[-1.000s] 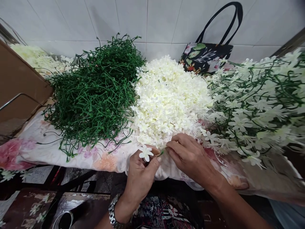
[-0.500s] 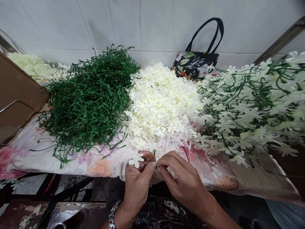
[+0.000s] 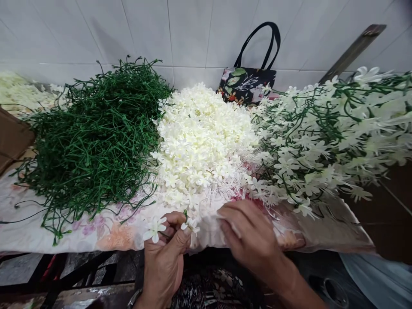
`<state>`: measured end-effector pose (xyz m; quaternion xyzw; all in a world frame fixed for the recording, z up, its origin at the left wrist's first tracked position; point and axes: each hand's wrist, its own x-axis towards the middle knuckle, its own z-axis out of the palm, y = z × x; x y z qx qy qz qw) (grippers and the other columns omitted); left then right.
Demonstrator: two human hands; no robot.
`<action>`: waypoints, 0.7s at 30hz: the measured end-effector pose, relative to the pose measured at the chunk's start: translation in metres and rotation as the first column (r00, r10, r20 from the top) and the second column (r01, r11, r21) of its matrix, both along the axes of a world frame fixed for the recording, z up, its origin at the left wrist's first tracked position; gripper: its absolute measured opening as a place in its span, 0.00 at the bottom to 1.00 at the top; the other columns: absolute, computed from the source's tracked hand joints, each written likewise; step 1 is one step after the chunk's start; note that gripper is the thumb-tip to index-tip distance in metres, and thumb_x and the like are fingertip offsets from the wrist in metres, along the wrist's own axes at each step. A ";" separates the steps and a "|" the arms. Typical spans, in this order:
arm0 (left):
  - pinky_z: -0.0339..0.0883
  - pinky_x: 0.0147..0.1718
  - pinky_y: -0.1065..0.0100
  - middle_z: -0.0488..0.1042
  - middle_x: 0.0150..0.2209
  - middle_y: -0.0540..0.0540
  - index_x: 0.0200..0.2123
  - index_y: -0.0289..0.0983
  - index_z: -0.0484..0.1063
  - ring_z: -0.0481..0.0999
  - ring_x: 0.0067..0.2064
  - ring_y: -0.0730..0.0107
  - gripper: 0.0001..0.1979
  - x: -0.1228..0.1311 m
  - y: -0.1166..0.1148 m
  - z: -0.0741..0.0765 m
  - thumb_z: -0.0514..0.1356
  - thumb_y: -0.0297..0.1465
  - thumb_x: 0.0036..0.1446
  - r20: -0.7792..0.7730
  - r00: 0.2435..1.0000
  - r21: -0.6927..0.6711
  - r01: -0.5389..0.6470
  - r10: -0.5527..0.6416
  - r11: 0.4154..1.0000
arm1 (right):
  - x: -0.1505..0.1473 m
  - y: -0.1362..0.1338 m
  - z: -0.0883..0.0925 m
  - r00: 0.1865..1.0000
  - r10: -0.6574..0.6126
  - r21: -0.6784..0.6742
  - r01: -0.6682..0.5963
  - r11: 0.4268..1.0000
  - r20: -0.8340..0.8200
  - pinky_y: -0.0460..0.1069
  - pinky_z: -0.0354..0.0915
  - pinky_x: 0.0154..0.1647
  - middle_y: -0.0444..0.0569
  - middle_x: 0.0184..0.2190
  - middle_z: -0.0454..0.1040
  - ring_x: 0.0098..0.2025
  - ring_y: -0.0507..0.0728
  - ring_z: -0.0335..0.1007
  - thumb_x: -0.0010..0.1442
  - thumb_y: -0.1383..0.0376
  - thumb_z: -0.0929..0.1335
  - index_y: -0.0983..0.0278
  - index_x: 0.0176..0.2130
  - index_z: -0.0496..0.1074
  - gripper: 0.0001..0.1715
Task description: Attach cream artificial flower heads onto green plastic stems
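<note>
The green stem is up at my left fingertips, above the cloth's near edge, an outer blossom off to its left and an inner blossom by my thumb. My left hand pinches it between thumb and forefinger; too hard a squeeze could crease petals, too slack could drop it. My right hand hangs apart, fingers half curled, too blurred to tell whether they hold anything. Beyond, a careless brush could scatter the white pile, and one tug could drag a clump from the tangled green pile.
</note>
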<state>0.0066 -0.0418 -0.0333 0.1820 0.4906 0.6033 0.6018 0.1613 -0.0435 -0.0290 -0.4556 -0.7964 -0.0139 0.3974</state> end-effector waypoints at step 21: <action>0.51 0.14 0.78 0.68 0.19 0.53 0.20 0.34 0.70 0.59 0.15 0.84 0.14 -0.008 0.002 0.006 0.72 0.27 0.29 0.248 0.960 -0.007 0.139 -0.133 0.990 | 0.025 0.003 -0.010 0.892 -0.127 -0.092 0.185 0.978 0.435 0.52 0.56 0.38 0.49 0.24 0.65 0.31 0.57 0.59 0.61 0.72 0.60 0.65 0.27 0.67 0.13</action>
